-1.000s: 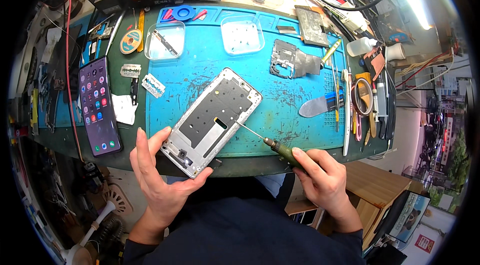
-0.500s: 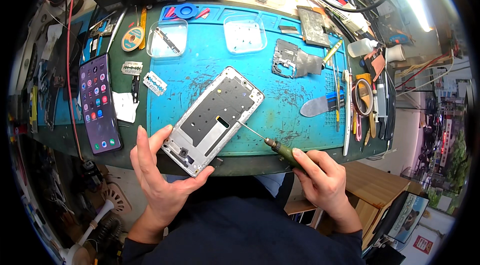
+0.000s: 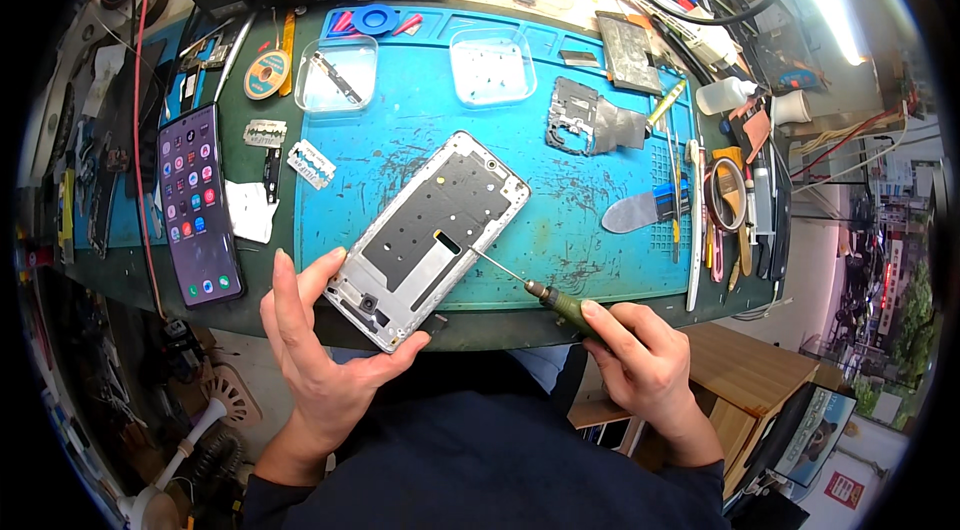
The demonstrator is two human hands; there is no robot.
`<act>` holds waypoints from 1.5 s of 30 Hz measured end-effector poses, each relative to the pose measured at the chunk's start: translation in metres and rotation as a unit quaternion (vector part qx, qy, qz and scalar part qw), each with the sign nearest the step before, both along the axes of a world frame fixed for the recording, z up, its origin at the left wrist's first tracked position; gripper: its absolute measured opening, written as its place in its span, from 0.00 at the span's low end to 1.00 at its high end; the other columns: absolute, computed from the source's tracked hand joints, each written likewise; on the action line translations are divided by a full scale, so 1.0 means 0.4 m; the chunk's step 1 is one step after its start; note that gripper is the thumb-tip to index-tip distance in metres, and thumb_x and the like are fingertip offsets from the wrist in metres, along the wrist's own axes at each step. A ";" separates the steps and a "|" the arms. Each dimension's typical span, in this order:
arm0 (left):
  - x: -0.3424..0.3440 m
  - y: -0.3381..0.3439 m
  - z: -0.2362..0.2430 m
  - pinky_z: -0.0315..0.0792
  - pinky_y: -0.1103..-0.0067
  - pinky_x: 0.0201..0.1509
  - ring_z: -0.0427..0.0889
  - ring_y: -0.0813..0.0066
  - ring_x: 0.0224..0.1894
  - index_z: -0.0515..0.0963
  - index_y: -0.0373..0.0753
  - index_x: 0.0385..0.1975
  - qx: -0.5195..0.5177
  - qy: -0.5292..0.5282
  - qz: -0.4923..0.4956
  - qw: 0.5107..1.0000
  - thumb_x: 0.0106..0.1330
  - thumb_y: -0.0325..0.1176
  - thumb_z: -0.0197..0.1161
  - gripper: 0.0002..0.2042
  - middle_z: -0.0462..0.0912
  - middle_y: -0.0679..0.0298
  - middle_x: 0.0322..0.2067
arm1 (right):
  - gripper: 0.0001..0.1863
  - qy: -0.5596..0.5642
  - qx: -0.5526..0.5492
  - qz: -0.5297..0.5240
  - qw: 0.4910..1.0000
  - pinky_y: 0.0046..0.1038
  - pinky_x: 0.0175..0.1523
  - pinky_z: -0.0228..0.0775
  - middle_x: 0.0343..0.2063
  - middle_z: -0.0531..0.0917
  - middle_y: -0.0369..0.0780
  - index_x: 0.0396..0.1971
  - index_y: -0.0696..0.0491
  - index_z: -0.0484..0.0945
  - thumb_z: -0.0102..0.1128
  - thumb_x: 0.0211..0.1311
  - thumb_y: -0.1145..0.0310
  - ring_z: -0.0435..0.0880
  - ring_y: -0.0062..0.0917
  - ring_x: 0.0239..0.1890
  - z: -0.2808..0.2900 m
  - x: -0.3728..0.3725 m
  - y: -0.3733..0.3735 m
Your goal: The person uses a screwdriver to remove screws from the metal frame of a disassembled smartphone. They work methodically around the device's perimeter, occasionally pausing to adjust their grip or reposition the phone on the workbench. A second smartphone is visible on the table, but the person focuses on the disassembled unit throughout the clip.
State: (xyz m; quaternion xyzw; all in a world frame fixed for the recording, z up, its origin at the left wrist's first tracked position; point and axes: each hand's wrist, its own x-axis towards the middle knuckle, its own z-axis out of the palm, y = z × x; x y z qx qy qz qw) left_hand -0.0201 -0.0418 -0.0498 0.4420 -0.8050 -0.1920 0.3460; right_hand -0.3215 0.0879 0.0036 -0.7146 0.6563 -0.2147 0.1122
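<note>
My left hand (image 3: 325, 350) grips the lower end of a silver phone frame (image 3: 420, 280), thumb at one corner and fingers at the other. The frame is tilted to the right, its inner side up, with a dark grey sheet over much of it. My right hand (image 3: 645, 360) is closed round the green handle of a screwdriver (image 3: 565, 306). Its thin tip meets the frame's right edge, about midway along. Beyond the frame, one clear tray (image 3: 525, 95) holds several tiny screws, and another clear tray (image 3: 370, 100) holds a narrow dark part.
The blue work mat (image 3: 590, 265) covers the bench's middle. At left lie a lit phone (image 3: 200, 210), razor blades (image 3: 315, 166) and a solder wire spool (image 3: 266, 76). To the right are a phone cover plate (image 3: 572, 115), a flat spatula (image 3: 633, 214) and a tape roll (image 3: 726, 195).
The screwdriver tip has shifted slightly left along the frame's right edge, and my right hand moved with it. My left hand keeps its hold in the same place.
</note>
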 end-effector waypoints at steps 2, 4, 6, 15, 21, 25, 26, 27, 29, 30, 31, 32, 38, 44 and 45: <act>-0.001 0.001 -0.001 0.71 0.68 0.60 0.75 0.60 0.54 0.51 0.25 0.79 0.003 0.006 0.001 1.000 0.45 0.46 0.90 0.66 0.84 0.50 0.57 | 0.32 -0.001 0.002 -0.001 1.000 0.30 0.33 0.79 0.37 0.83 0.38 0.61 0.47 0.86 0.78 0.51 0.77 0.85 0.30 0.31 0.002 0.002 -0.001; -0.002 0.002 -0.002 0.71 0.68 0.60 0.75 0.60 0.54 0.51 0.25 0.79 0.005 0.011 0.001 1.000 0.45 0.46 0.90 0.66 0.84 0.50 0.57 | 0.32 -0.001 0.002 -0.001 1.000 0.30 0.33 0.79 0.37 0.83 0.38 0.61 0.48 0.86 0.78 0.51 0.77 0.85 0.30 0.31 0.002 0.002 0.000; -0.003 0.002 -0.002 0.71 0.68 0.60 0.75 0.60 0.54 0.51 0.25 0.79 0.006 0.016 0.001 1.000 0.45 0.46 0.90 0.66 0.84 0.50 0.57 | 0.32 -0.001 -0.001 0.001 1.000 0.30 0.33 0.79 0.37 0.83 0.38 0.61 0.48 0.86 0.78 0.51 0.77 0.85 0.30 0.31 0.001 0.001 0.000; -0.003 0.002 -0.002 0.71 0.68 0.60 0.75 0.60 0.55 0.51 0.25 0.79 0.009 0.012 0.003 1.000 0.46 0.46 0.90 0.66 0.84 0.50 0.57 | 0.32 0.001 -0.005 0.006 1.000 0.30 0.33 0.79 0.36 0.83 0.38 0.61 0.47 0.86 0.78 0.51 0.77 0.85 0.30 0.31 0.000 0.001 -0.002; -0.002 0.001 0.000 0.70 0.68 0.61 0.75 0.59 0.55 0.51 0.26 0.80 0.006 0.008 0.001 1.000 0.45 0.45 0.91 0.66 0.84 0.50 0.57 | 0.32 0.009 0.003 0.010 1.000 0.30 0.33 0.79 0.36 0.83 0.38 0.61 0.47 0.86 0.78 0.51 0.77 0.85 0.30 0.31 0.001 0.001 0.002; -0.003 0.003 0.000 0.71 0.68 0.61 0.75 0.60 0.55 0.51 0.26 0.80 0.009 0.013 0.001 1.000 0.44 0.44 0.91 0.66 0.83 0.50 0.58 | 0.32 0.005 -0.003 0.012 1.000 0.30 0.32 0.79 0.37 0.83 0.38 0.60 0.48 0.87 0.78 0.51 0.77 0.85 0.30 0.30 0.000 0.005 0.003; -0.004 0.003 0.001 0.71 0.68 0.61 0.75 0.60 0.55 0.51 0.26 0.80 0.010 0.014 0.001 1.000 0.44 0.43 0.91 0.66 0.83 0.50 0.58 | 0.32 0.005 -0.002 0.012 1.000 0.30 0.32 0.79 0.37 0.83 0.38 0.60 0.48 0.87 0.78 0.51 0.77 0.85 0.30 0.30 0.001 0.006 0.002; -0.004 0.003 0.001 0.71 0.68 0.61 0.75 0.60 0.55 0.51 0.26 0.80 0.011 0.015 0.001 1.000 0.44 0.43 0.91 0.66 0.83 0.50 0.58 | 0.32 0.006 -0.001 0.013 1.000 0.30 0.32 0.79 0.37 0.83 0.39 0.60 0.48 0.87 0.78 0.51 0.77 0.85 0.30 0.30 0.002 0.006 0.001; -0.004 0.003 0.001 0.71 0.68 0.60 0.75 0.60 0.55 0.51 0.26 0.80 0.010 0.015 0.001 1.000 0.43 0.43 0.91 0.66 0.83 0.50 0.57 | 0.32 0.006 -0.001 0.014 1.000 0.30 0.32 0.78 0.37 0.83 0.39 0.60 0.48 0.87 0.78 0.51 0.77 0.85 0.30 0.30 0.002 0.006 0.002; -0.004 0.002 0.001 0.71 0.68 0.60 0.75 0.60 0.55 0.51 0.26 0.80 0.009 0.016 0.001 1.000 0.43 0.43 0.91 0.66 0.83 0.50 0.57 | 0.32 0.007 -0.001 0.014 1.000 0.30 0.32 0.78 0.37 0.83 0.39 0.60 0.48 0.87 0.78 0.51 0.77 0.85 0.30 0.30 0.002 0.006 0.002; -0.005 0.002 0.000 0.72 0.68 0.60 0.75 0.60 0.55 0.51 0.26 0.80 0.009 0.017 0.000 1.000 0.43 0.43 0.91 0.67 0.83 0.50 0.57 | 0.32 0.008 0.000 0.015 1.000 0.30 0.32 0.78 0.37 0.83 0.39 0.60 0.48 0.87 0.78 0.51 0.77 0.85 0.30 0.30 0.002 0.006 0.002; -0.005 0.002 -0.001 0.72 0.68 0.60 0.75 0.60 0.55 0.51 0.26 0.80 0.009 0.018 0.000 1.000 0.43 0.43 0.91 0.67 0.83 0.50 0.57 | 0.32 0.009 0.000 0.015 1.000 0.30 0.32 0.78 0.37 0.83 0.39 0.60 0.48 0.87 0.78 0.51 0.77 0.85 0.30 0.30 0.003 0.006 0.003; -0.004 0.000 0.000 0.72 0.69 0.59 0.75 0.60 0.55 0.50 0.26 0.80 0.005 0.014 -0.001 1.000 0.43 0.43 0.91 0.67 0.83 0.50 0.58 | 0.31 0.008 -0.001 0.019 1.000 0.29 0.32 0.78 0.37 0.83 0.38 0.60 0.47 0.87 0.78 0.51 0.77 0.84 0.29 0.30 0.004 0.008 0.001; -0.004 0.001 0.000 0.72 0.69 0.60 0.75 0.60 0.55 0.50 0.26 0.80 0.010 0.019 -0.004 1.000 0.43 0.42 0.91 0.67 0.83 0.50 0.58 | 0.31 0.008 0.002 0.028 1.000 0.29 0.32 0.78 0.36 0.83 0.39 0.60 0.48 0.87 0.78 0.51 0.77 0.84 0.29 0.30 0.007 0.010 -0.001; -0.004 0.001 0.001 0.72 0.69 0.60 0.74 0.60 0.55 0.49 0.26 0.80 0.010 0.019 -0.005 1.000 0.43 0.42 0.91 0.67 0.83 0.50 0.58 | 0.31 0.007 0.002 0.030 1.000 0.29 0.32 0.78 0.36 0.83 0.39 0.60 0.48 0.87 0.78 0.51 0.77 0.84 0.29 0.30 0.007 0.010 -0.001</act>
